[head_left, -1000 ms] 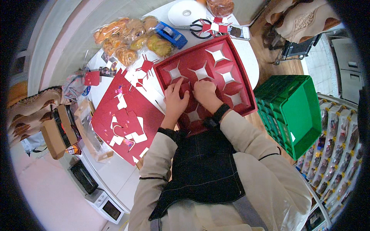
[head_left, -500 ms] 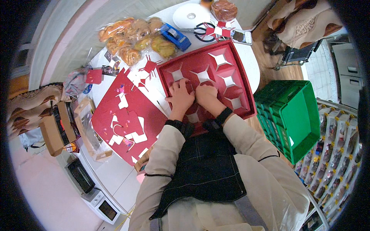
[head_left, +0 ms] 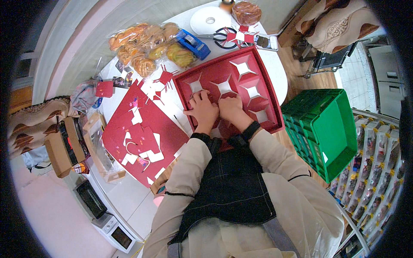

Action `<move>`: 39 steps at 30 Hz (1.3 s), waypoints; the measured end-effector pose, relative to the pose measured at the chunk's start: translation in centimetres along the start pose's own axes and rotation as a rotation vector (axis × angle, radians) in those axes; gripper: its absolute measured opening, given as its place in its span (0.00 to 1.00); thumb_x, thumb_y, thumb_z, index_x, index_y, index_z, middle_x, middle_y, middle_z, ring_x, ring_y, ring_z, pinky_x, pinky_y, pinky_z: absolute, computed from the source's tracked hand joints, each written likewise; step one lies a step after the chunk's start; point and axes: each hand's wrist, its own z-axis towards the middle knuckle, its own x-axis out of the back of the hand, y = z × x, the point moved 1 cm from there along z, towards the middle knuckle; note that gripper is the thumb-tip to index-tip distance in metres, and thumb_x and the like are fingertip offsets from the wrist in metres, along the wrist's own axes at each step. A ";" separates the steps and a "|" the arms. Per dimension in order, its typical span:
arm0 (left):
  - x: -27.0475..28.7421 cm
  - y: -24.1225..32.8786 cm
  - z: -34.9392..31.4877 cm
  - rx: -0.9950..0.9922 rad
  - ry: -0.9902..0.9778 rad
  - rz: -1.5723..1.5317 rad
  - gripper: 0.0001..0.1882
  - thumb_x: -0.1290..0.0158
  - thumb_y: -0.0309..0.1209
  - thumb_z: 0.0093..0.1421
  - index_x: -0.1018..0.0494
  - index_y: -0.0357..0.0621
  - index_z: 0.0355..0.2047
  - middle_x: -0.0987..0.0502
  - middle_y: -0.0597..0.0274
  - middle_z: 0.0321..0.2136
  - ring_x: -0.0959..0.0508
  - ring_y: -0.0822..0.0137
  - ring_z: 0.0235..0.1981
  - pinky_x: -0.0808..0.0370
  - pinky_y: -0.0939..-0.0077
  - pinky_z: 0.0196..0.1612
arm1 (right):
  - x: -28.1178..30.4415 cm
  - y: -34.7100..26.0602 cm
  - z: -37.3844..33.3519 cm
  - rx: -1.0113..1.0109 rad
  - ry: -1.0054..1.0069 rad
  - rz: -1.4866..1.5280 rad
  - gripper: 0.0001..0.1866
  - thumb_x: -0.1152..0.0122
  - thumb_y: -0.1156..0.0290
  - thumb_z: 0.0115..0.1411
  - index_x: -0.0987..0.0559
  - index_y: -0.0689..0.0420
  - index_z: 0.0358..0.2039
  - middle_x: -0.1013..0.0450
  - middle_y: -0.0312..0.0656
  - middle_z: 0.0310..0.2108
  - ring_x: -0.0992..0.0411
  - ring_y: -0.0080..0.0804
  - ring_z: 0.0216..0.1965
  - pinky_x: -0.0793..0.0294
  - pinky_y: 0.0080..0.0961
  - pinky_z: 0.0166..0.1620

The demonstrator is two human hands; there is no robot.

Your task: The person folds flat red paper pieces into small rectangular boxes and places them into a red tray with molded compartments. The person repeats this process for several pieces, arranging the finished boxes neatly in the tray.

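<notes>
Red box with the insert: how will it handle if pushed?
The red box looks wide and low, so likely slides rather than tips. Its upright walls suggest some stiffness. The insert looks like thin cut sheet and might crease.

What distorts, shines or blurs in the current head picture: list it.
Head view: black fisheye corners, with the wall trim bowing at upper left; head view: glints on the plastic-wrapped bread; head view: left hand and right hand fairly clear; head view: packets on the rack too small to make out.
</notes>
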 end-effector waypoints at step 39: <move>1.7 -39.1 -13.1 0.838 0.123 -0.657 0.29 0.41 0.45 0.52 0.32 0.36 0.47 0.30 0.37 0.48 0.30 0.38 0.51 0.33 0.48 0.54 | 1.3 -4.0 -4.3 0.784 0.341 0.149 0.20 0.45 0.74 0.59 0.26 0.58 0.53 0.28 0.48 0.53 0.34 0.47 0.57 0.36 0.40 0.60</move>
